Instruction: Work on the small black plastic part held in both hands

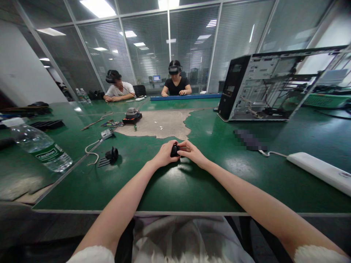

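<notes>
Between my two hands, just above the green table (pixel 219 193), is a small, rounded black object (pixel 174 150); its exact kind cannot be made out. My left hand (pixel 163 155) wraps its fingers and thumb around the left side. From the right, the thumb and fingertips of my right hand (pixel 194 155) pinch the same object. Fingers cover much of its surface. To the left lies a black part with a round end and flat prongs (pixel 111 156), apart from my hands.
An open computer case (pixel 238 87) stands at back right. A white power strip (pixel 318 170) lies on the right, a water bottle (pixel 45 148) leans at left. Past my hands, a brown bare patch (pixel 170 122) holds scraps and a small device (pixel 132 115). Two people sit across.
</notes>
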Motion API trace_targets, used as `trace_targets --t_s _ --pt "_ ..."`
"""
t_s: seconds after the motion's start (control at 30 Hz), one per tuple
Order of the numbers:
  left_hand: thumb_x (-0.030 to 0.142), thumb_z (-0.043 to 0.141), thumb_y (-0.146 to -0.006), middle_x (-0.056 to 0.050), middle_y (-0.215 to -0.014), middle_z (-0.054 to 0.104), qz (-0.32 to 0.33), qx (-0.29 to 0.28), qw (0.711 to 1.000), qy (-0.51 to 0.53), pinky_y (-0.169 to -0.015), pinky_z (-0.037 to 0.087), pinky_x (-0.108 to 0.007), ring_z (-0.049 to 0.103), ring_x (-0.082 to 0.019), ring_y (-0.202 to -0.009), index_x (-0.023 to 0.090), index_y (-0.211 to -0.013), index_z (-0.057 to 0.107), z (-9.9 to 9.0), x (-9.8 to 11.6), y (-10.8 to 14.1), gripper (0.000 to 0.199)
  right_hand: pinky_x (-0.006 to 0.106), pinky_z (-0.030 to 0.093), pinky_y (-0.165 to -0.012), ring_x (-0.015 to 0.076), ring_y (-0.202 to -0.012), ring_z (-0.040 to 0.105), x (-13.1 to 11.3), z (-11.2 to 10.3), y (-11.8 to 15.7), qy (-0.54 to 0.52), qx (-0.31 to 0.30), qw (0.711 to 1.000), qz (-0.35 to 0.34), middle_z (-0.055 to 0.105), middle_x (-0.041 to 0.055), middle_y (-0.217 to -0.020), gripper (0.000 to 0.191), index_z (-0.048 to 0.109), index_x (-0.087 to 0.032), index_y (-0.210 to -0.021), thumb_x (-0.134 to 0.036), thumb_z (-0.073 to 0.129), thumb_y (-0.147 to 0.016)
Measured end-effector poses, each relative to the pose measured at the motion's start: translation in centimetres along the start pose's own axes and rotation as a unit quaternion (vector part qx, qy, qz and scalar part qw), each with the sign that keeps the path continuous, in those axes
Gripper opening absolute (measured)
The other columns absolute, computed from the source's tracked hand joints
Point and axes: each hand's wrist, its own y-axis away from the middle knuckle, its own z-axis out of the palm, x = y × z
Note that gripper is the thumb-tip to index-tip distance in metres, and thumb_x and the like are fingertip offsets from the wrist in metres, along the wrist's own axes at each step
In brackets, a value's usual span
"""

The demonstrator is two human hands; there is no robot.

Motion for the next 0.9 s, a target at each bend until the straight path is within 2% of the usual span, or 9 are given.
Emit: trace_targets --t_s 0.17,0.3,0.43,0.57,0.63,0.77,0.9 --pt "0.027 0.062 -0.063 -0.007 -0.105 0.05 0.0 -0.001 1.0 0.002 -0.085 0.038 -0.037 0.05 -0.023 -0.095 0.018 -0.112 0.035 0.03 -0.01 -0.06 0.057 0.027 0.047 -0.065 0.0128 -0.075 0.056 0.32 0.08 -0.24 0.005 0.023 0.999 0.024 0.056 0.0014 -0.087 0.025 0.052 -0.02 -0.089 -0.027 0.061 -0.067" --pt "0.028 0.062 -0.064 -0.006 -0.106 0.05 0.001 0.001 1.0 0.003 -0.086 0.037 -0.037 0.049 -0.023 -0.098 0.019 -0.112 0.035 0.06 -0.01 -0.03 0.056 0.03 0.047 -0.069 0.014 -0.079 0.056 0.25 -0.1 -0.19 0.026 0.013 0.999 0.04 0.056 0.0035 -0.093 0.029 0.052 -0.02 -0.096 -0.026 0.059 -0.069" --pt "0.026 0.062 -0.063 -0.007 -0.107 0.049 0.002 -0.005 1.0 0.002 -0.086 0.037 -0.037 0.05 -0.022 -0.097 0.019 -0.112 0.035 0.01 -0.07 -0.02 0.057 0.031 0.044 -0.079 0.0144 -0.087 0.055 -0.05 -0.17 0.0 0.012 -0.013 1.0 0.004 0.056 0.0014 -0.093 0.028 0.052 -0.02 -0.092 -0.021 0.063 -0.065" --pt "0.027 0.063 -0.063 -0.006 -0.106 0.05 -0.001 -0.001 1.0 0.007 -0.086 0.037 -0.037 0.05 -0.022 -0.096 0.019 -0.111 0.036 -0.01 -0.03 -0.06 0.056 0.029 0.047 -0.072 0.0143 -0.083 0.057 0.12 -0.06 -0.15 -0.001 0.0 1.0 0.004 0.055 0.001 -0.09 0.021 0.052 -0.02 -0.087 -0.023 0.061 -0.068" --pt "0.027 0.063 -0.063 -0.006 -0.107 0.05 -0.001 0.002 1.0 0.009 -0.086 0.037 -0.037 0.05 -0.022 -0.096 0.019 -0.111 0.036 -0.03 0.04 -0.06 0.056 0.029 0.047 -0.069 0.0143 -0.081 0.057 0.3 -0.04 -0.28 0.002 0.013 1.0 0.016 0.056 0.0014 -0.091 0.025 0.051 -0.02 -0.09 -0.024 0.061 -0.067" --pt "0.027 0.062 -0.064 -0.006 -0.107 0.049 0.001 0.004 1.0 0.015 -0.087 0.037 -0.037 0.049 -0.022 -0.097 0.02 -0.111 0.036 -0.13 0.2 -0.03 0.055 0.032 0.047 -0.072 0.0153 -0.083 0.057 0.34 -0.11 -0.32 0.02 0.023 0.998 0.047 0.056 0.0036 -0.096 0.03 0.05 -0.02 -0.095 -0.025 0.061 -0.068" --pt "0.024 0.062 -0.063 -0.006 -0.107 0.05 -0.002 -0.001 1.0 0.014 -0.087 0.036 -0.037 0.049 -0.022 -0.097 0.02 -0.111 0.035 -0.24 0.23 0.02 0.056 0.031 0.046 -0.076 0.0148 -0.084 0.057 0.06 -0.13 -0.13 0.016 -0.001 1.0 0.023 0.058 0.0016 -0.091 0.029 0.051 -0.02 -0.091 -0.023 0.064 -0.065"
